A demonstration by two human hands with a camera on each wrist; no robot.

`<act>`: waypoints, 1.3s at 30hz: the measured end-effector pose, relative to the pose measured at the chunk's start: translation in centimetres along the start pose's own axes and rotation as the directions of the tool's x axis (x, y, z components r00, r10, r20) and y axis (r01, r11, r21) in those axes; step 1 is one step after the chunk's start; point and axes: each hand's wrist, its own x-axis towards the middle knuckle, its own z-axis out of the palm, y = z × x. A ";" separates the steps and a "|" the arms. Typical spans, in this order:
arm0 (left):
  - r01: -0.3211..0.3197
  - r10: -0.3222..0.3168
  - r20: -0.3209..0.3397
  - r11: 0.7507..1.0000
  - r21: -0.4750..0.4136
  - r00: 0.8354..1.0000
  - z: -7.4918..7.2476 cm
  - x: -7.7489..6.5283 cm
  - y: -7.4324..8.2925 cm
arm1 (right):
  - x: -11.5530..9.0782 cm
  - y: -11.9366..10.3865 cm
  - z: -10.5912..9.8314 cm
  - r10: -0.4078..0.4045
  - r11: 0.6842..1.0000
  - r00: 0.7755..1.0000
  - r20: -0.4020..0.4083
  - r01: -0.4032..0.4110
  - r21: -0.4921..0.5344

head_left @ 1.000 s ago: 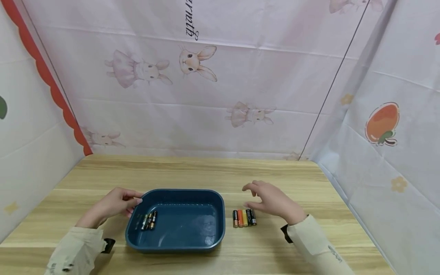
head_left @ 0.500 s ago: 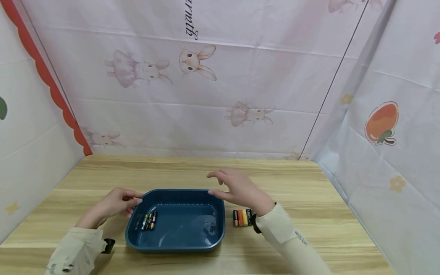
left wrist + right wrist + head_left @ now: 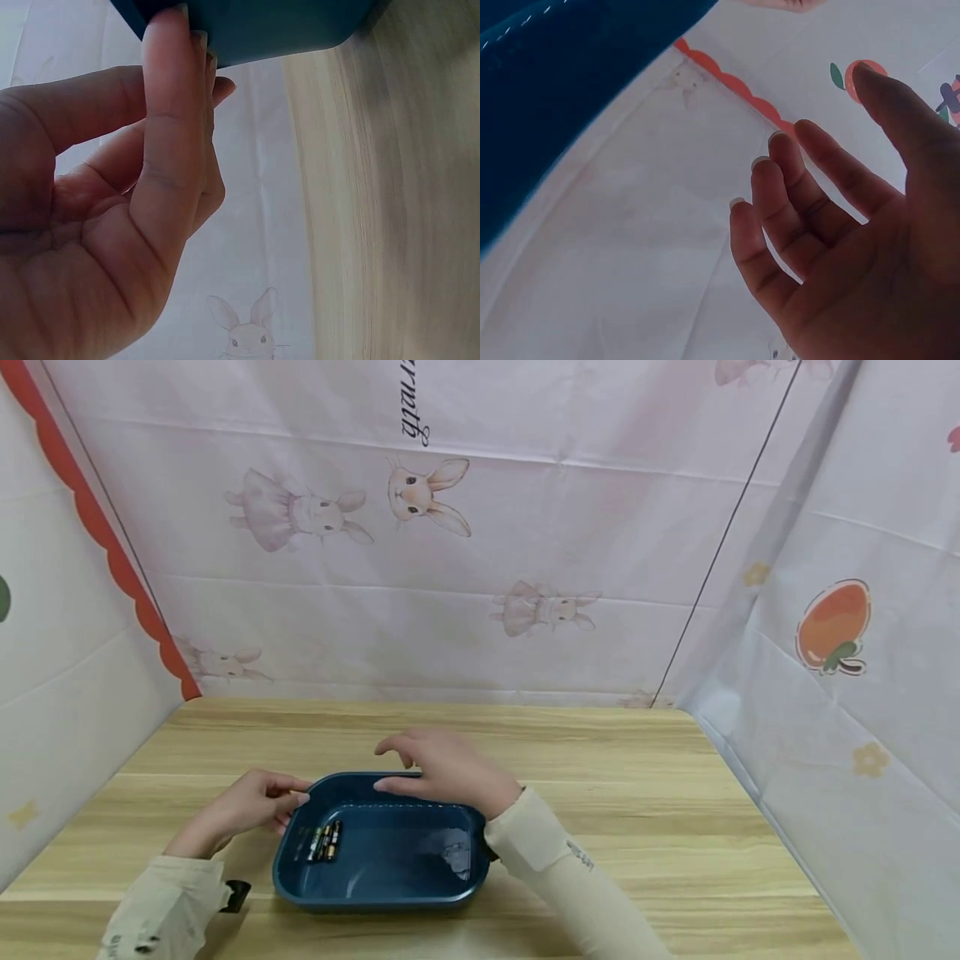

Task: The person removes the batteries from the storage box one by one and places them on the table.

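A dark blue rectangular tub (image 3: pixel 397 902) stands on the table, left of centre in the head view. Three batteries (image 3: pixel 325 842) lie side by side in it near the left wall, their reflection faint on that wall. My left hand (image 3: pixel 251 810) pinches the far left corner of the rim, thumb on top; the left wrist view has its fingertips (image 3: pixel 169 45) against the outer wall. Above the far rim hovers my right hand (image 3: pixel 450 772), holding nothing, its fingers (image 3: pixel 769 195) loosely bent and spread from the thumb. The right sleeve (image 3: pixel 536 835) hides the table beside the tub's right wall.
The wooden table (image 3: pixel 675 843) reaches to a printed cloth backdrop (image 3: pixel 465 635) with rabbits. A side cloth (image 3: pixel 862 752) rises at the right edge, another (image 3: pixel 60 693) at the left.
The right hand has swept left, from above the row of batteries right of the tub to above the tub's far rim. Its sleeve now covers that row. Left hand and tub have stayed put.
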 end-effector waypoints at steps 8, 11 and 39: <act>0.023 -0.023 -0.005 1.000 -0.012 1.000 0.7 -1.2 0.5 | 2.2 -2.2 2.1 -0.064 0.998 0.990 0.123 0.065 -0.003; 0.030 -0.030 -0.004 0.999 -0.011 1.000 0.8 -1.3 0.6 | 3.0 -2.6 2.9 -0.058 0.998 0.986 0.159 0.061 -0.016; 0.032 -0.032 0.009 0.999 -0.023 0.999 0.5 -0.3 1.3 | 6.4 -2.6 8.1 0.046 0.982 0.924 0.380 0.027 -0.186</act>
